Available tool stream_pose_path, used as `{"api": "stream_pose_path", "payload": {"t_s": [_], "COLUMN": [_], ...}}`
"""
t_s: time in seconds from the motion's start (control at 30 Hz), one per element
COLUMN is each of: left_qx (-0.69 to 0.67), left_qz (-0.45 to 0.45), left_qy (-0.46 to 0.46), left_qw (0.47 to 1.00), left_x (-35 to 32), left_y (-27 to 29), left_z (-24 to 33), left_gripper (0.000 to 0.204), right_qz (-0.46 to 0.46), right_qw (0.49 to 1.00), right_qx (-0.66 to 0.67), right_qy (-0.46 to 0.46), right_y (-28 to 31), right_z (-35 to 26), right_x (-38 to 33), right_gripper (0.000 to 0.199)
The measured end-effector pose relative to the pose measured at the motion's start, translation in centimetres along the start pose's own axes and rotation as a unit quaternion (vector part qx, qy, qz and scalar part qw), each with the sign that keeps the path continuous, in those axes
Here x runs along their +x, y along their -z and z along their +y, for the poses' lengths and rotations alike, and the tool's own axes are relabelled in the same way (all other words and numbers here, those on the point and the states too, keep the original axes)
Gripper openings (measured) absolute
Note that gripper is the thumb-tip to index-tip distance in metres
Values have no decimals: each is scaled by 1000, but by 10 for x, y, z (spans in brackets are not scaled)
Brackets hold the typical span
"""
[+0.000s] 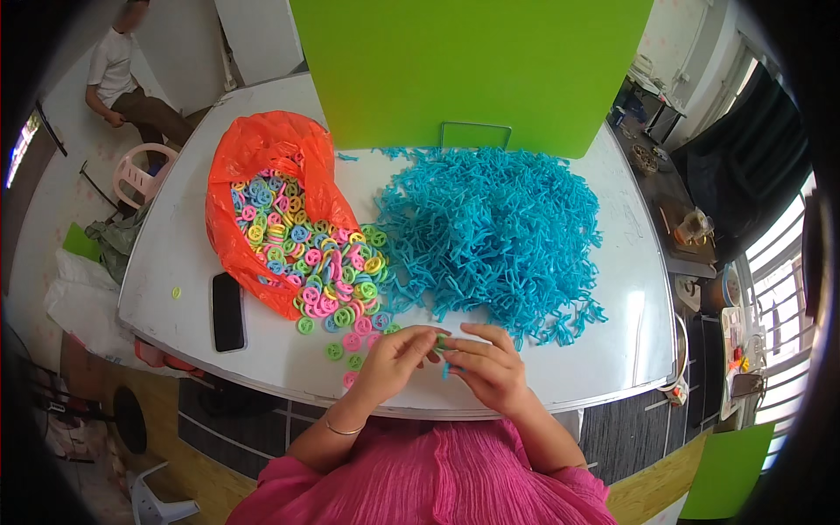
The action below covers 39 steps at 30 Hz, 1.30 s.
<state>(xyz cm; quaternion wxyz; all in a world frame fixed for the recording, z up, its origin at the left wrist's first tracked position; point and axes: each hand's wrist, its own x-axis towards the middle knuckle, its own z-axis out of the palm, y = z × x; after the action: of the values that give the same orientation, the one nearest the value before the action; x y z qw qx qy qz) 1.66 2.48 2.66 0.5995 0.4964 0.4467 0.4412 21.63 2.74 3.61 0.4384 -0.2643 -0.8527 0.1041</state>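
My two hands meet over the front edge of the white table. My left hand (395, 360) is closed in a pinch on a small green plastic wheel (441, 342), which is partly covered by fingers. Opposite it, my right hand (490, 366) has its fingers curled around a small blue plastic piece (448, 370); only the end of that piece shows below the fingers. Just left of my hands lie loose pink, green and blue wheels (334, 351). Beyond them, a large heap of thin, branched blue plastic pieces (499, 236) covers the middle of the table.
An open red plastic bag (236, 144) spills multicoloured wheels onto the white table (162, 262). Beside it lies a dark phone (228, 312). A bright green panel (472, 70) stands at the back edge, with a thin metal frame (475, 124) before it. Another person (131, 83) sits far left.
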Motion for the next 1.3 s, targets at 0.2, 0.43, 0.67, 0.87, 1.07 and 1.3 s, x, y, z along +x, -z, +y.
{"api": "stream_pose_path", "payload": {"t_s": [0.2,0.43,0.67,0.87,1.07,1.3], "left_qx": [343,520,4,-96,-84,-101], "left_qz": [62,82,79,116,136,144], "left_qy": [-123,-246,-86,-121,-159,-192], "left_qw": [929,814,993,981,974,965], "left_x": [4,5,-3,-1,-5,-8], "left_y": [18,4,-18,-32,-36,-39], "left_z": [10,-10,-6,-10,-19,-25], "left_gripper": [23,25,14,15,14,12], "right_qz": [151,80,68,110,136,105], "right_qw": [855,820,916,896,923,962], "right_qx": [358,335,154,206,137,37], "right_qy": [-344,-456,-364,-378,-332,-248], "right_y": [5,2,-14,-23,-26,-23], "right_z": [9,0,-10,-11,-20,-21], "right_x": [-24,-16,-19,-18,-7,-3], "right_gripper": [18,17,17,15,15,26]}}
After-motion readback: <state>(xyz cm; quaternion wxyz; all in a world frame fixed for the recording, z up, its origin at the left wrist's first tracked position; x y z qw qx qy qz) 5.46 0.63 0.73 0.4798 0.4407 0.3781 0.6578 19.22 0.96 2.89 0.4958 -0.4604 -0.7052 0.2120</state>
